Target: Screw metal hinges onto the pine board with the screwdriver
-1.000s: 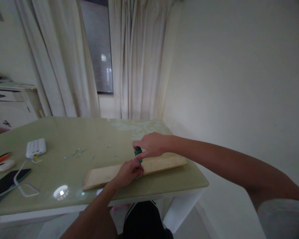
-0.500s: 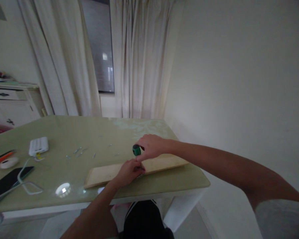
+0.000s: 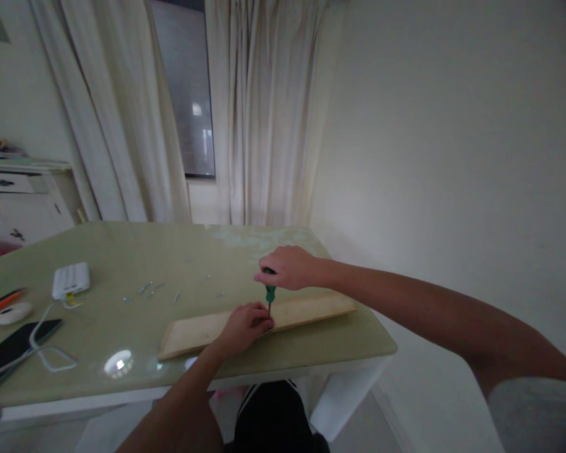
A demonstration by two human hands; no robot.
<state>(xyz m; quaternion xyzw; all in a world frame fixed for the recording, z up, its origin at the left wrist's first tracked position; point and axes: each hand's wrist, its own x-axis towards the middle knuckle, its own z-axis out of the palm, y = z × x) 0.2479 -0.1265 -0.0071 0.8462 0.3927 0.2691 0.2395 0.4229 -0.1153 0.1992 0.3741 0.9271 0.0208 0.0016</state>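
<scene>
A long pale wooden board (image 3: 198, 330) lies near the front edge of the green table (image 3: 136, 264). My right hand (image 3: 290, 267) is closed round the green handle of a screwdriver (image 3: 269, 293), which stands upright with its tip on the board. My left hand (image 3: 243, 327) rests on the board right at the tip, fingers pinched together; what they pinch is too small to see. Several small metal screws (image 3: 148, 290) lie scattered on the table behind the board.
At the table's left are a white power bank (image 3: 70, 280), a dark phone (image 3: 14, 343) with a white cable (image 3: 47, 355), a white round thing (image 3: 12, 313) and an orange pen (image 3: 0, 302). Curtains, a window and a white cabinet (image 3: 14, 201) stand behind.
My right hand has lifted a little, so the screwdriver now stands upright with more of its shaft showing. My left hand stays at the tip on the board.
</scene>
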